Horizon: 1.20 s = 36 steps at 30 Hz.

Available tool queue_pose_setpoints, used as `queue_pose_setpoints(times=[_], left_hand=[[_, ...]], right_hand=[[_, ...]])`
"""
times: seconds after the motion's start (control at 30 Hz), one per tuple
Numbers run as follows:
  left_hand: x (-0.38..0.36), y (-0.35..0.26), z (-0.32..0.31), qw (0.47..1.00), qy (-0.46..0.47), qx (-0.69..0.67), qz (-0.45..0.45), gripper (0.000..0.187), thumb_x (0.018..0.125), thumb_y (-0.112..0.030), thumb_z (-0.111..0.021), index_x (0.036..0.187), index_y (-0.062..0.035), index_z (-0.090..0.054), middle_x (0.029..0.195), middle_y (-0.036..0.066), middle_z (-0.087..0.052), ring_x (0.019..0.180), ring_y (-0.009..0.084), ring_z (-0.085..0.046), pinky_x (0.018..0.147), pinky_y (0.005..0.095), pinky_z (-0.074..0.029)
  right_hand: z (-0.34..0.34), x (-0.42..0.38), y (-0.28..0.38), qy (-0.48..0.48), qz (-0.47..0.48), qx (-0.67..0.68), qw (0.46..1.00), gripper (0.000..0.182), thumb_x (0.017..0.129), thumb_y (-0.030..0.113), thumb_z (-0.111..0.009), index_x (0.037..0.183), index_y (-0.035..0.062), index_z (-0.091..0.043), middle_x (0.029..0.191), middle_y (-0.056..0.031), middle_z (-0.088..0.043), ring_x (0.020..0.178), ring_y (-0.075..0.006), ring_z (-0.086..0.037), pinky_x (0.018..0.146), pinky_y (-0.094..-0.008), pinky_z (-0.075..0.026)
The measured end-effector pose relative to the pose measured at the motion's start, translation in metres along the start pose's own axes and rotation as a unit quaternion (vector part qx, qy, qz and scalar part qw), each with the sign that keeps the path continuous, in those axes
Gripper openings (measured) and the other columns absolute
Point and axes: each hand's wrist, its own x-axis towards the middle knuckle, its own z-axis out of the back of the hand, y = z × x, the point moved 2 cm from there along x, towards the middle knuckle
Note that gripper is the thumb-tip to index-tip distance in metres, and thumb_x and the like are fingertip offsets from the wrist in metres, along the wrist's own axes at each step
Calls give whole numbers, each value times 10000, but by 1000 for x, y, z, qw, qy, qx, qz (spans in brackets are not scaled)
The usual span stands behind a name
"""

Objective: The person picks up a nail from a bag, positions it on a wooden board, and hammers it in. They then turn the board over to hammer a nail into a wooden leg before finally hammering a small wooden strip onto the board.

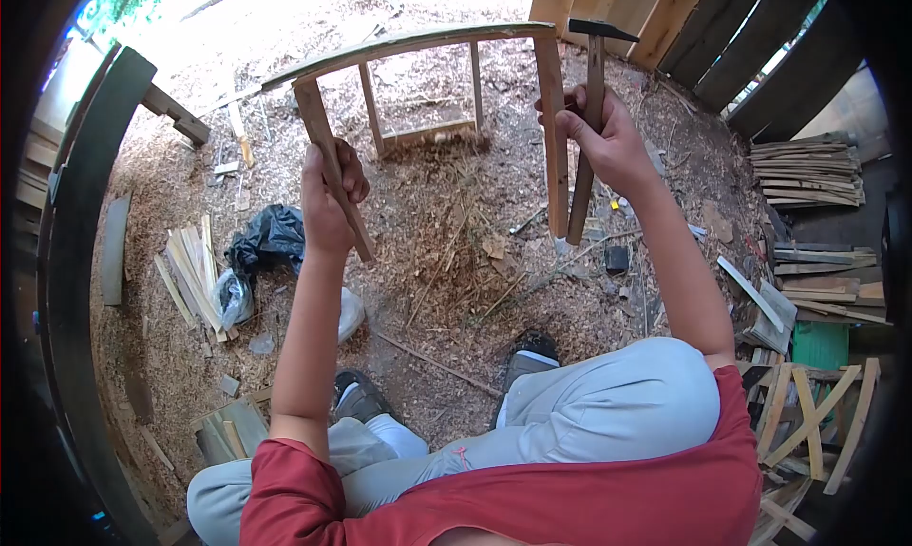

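Observation:
A wooden frame (432, 40) of thin slats is held up in front of me, its long top slat running between two legs, with a smaller rectangle of slats at its far side. My left hand (330, 199) is wrapped round the left leg (321, 128). At the right leg (553, 137), my right hand (608, 142) grips a hammer (595, 71) by its wooden handle, head up. The fingers of that hand reach behind the handle to the right leg, partly hidden.
Stacked slats (807, 171) lie at the right, above crossed wooden pieces (812, 413). Left of my legs are a black plastic bag (269, 237) and loose slats (193, 275). Dark boards (100, 166) stand at the far left. Wood shavings cover the ground (456, 261).

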Motion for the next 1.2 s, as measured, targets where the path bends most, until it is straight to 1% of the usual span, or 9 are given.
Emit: queue_pose_setpoints(times=[0.13, 0.3, 0.5, 0.77, 0.83, 0.93, 1.0, 1.1, 1.2], left_hand=[[23, -48, -16, 999, -14, 9, 43, 444, 1151, -497, -352, 1008, -110, -516, 707, -34, -426, 587, 101, -389, 568, 278, -363], [45, -122, -45, 989, -44, 62, 125, 411, 1141, -447, -406, 992, -97, -562, 681, -43, -440, 551, 79, -427, 505, 264, -390], [75, -178, -40, 976, -51, 42, 209, 370, 1125, -425, -456, 1006, -81, -519, 689, -35, -438, 531, 90, -418, 479, 264, -372], [103, -136, 27, 944, -74, -55, 318, 363, 1115, -405, -476, 1017, -59, -525, 732, -4, -484, 547, 99, -410, 484, 270, -401], [105, -113, 33, 946, -88, -46, 308, 360, 1122, -383, -456, 1038, -42, -536, 745, 6, -487, 550, 109, -408, 488, 270, -419], [115, -110, 34, 958, -76, -52, 273, 338, 1140, -317, -417, 1088, -9, -547, 824, 66, -549, 612, 142, -483, 563, 302, -511], [116, -113, 36, 969, -55, -38, 238, 322, 1151, -268, -412, 1172, 29, -534, 943, 138, -609, 694, 183, -561, 655, 343, -572], [110, -99, 37, 973, -102, -17, 208, 323, 1150, -256, -435, 1164, 50, -540, 963, 139, -615, 683, 188, -558, 659, 342, -571], [121, -101, 59, 975, -48, 36, 214, 418, 1155, -281, -453, 1326, 91, -538, 1006, 139, -629, 796, 165, -635, 773, 354, -630]], right_hand=[[2, 18, 51, -19, 42, -3, 999, 238, 1067, 217, -706, 1142, 42, -563, 1013, -22, -675, 983, -113, -656, 902, -316, -539], [9, 45, 94, -15, 78, -33, 996, 251, 1091, 272, -675, 1121, 49, -565, 947, -7, -649, 861, -93, -599, 793, -311, -504], [-6, 84, 112, 13, 2, -78, 997, 359, 1126, 362, -561, 1169, 8, -595, 875, -46, -646, 814, -120, -617, 740, -326, -525], [-54, 121, 62, 12, -45, -131, 990, 427, 1126, 400, -528, 1129, -25, -565, 872, -104, -632, 813, -205, -617, 778, -401, -505], [-63, 114, 57, 16, -59, -140, 988, 397, 1130, 371, -526, 1148, -25, -552, 892, -99, -635, 800, -194, -637, 738, -386, -536], [-65, 112, 44, -7, -85, 21, 996, 350, 1147, 335, -499, 1254, 3, -497, 947, -85, -633, 700, -168, -685, 676, -334, -583], [-66, 114, 39, -16, -95, 42, 994, 342, 1140, 321, -506, 1222, -11, -509, 943, -94, -635, 695, -176, -680, 652, -344, -585], [-70, 116, 38, -44, -117, 53, 991, 335, 1129, 300, -516, 1194, -29, -523, 947, -103, -645, 702, -176, -664, 635, -354, -586], [-72, 122, 32, -47, -92, 108, 989, 349, 1119, 317, -539, 1188, -25, -546, 955, -91, -648, 689, -154, -624, 651, -334, -553]])
